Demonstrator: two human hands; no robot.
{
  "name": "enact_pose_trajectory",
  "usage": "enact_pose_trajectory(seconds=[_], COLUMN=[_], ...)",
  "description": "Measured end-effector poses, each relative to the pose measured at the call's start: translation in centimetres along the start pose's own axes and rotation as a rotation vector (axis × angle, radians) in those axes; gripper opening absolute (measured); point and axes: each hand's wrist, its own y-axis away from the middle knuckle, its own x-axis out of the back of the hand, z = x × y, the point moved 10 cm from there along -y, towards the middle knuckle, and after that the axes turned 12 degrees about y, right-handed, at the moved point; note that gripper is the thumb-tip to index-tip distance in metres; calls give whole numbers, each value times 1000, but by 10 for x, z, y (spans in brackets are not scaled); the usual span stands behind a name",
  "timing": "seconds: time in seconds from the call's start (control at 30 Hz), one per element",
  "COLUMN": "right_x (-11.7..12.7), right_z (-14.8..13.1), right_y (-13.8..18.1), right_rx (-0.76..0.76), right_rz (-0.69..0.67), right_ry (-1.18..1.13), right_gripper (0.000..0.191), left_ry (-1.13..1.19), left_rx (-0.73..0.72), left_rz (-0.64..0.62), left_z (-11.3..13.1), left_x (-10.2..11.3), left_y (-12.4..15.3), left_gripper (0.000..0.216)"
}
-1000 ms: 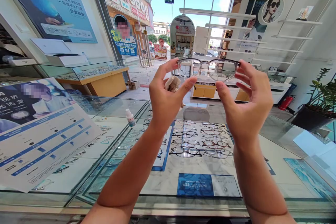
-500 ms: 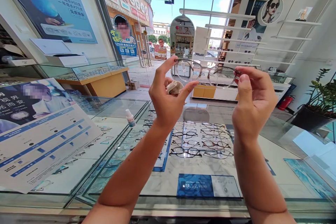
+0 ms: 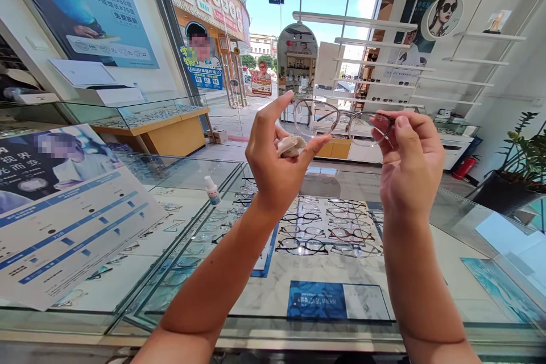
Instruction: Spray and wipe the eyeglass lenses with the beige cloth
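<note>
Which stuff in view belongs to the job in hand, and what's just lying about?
Part of the job:
eyeglasses, pinched by the right hand
pale crumpled wad, held in the left hand

Seemingly just lying about:
white bottle, untouched, role unclear
display glasses
blue and white card
printed sheet

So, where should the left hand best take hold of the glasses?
I'd grip the glasses at the frame's outer left edge, coming from the left: the right hand pinches the opposite end, and a rim grip should avoid touching the broad, clear lenses.
</note>
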Motion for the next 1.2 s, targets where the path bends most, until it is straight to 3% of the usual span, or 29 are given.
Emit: enact_pose_trajectory(seconds=[0.2, 0.33, 0.67, 0.9, 1.2], right_x=[-5, -6, -5, -5, -8], right_z=[4, 4, 8, 12, 16], right_y=[-2, -2, -1, -2, -3], right_rx=[-47, -34, -69, -143, -101], right_rz=[-66, -95, -73, -48, -91], right_ry=[-138, -141, -119, -128, -103], right_gripper=[15, 20, 20, 16, 17], left_ry=[-84, -72, 53, 111, 199], left_rx=[-74, -115, 39, -108, 5], left_rz=[36, 23, -67, -39, -77], left_z=[8, 14, -1, 14, 9], left_x=[1, -1, -6, -4, -6], left_y=[-1, -1, -5, -9, -6], left_gripper=[65, 62, 64, 59, 64])
